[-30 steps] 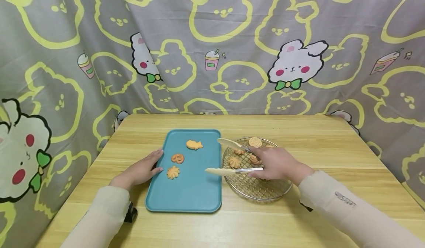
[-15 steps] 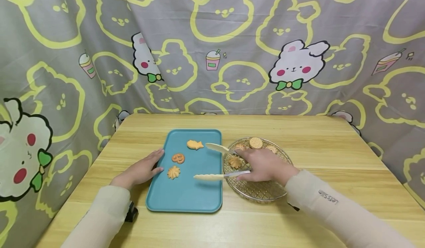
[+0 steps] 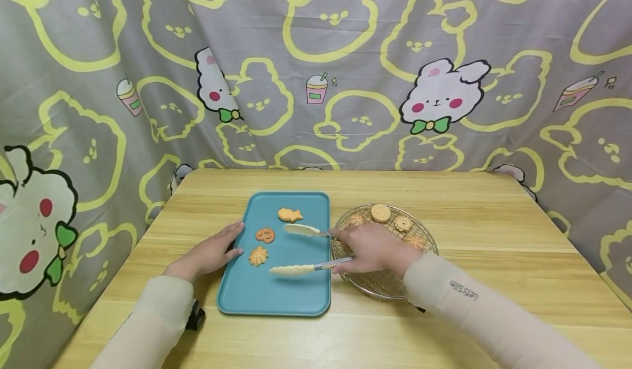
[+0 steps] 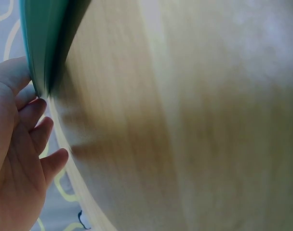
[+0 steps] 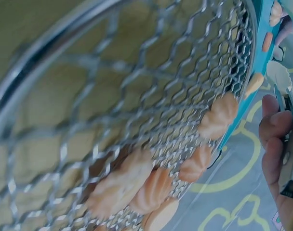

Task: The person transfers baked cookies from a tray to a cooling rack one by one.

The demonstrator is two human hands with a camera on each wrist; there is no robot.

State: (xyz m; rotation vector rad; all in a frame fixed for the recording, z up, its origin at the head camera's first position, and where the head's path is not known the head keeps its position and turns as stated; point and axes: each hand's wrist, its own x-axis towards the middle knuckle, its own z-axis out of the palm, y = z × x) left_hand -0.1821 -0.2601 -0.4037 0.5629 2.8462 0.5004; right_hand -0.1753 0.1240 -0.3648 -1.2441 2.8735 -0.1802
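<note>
The head view is bright, the wrist views dimmer and softer.

The left arm point(image 3: 145, 317) and right arm point(image 3: 486, 311) are angled inward, the left hand point(image 3: 204, 253) being held with fingers loosely extended, the right hand point(image 3: 372, 247) turned knuckles upward and closed in a grip.
</note>
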